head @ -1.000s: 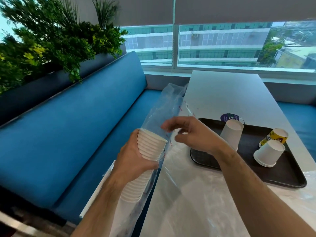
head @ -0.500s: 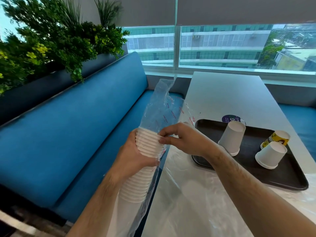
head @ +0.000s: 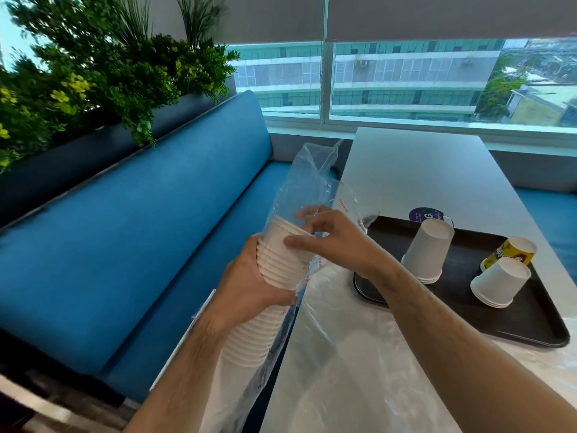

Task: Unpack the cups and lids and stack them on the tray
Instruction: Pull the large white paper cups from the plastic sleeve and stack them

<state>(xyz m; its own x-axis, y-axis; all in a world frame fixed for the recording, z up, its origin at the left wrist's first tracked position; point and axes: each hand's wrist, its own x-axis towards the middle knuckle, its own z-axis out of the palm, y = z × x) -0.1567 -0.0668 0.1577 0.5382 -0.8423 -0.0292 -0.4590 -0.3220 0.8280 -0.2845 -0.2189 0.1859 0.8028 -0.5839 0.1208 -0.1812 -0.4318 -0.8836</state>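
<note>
From the head view we count one long stack of white paper cups (head: 274, 267) inside one clear plastic sleeve (head: 307, 179), and three cup piles on one dark tray (head: 530, 326): two white, upside down, and one yellow. The left hand (head: 249, 289) holds the stack in a closed grip beside the tabletop (head: 415, 170) edge. The right hand (head: 331, 242) pinches the top cup's rim. Beyond the tray the tabletop lies open toward the window.
</note>
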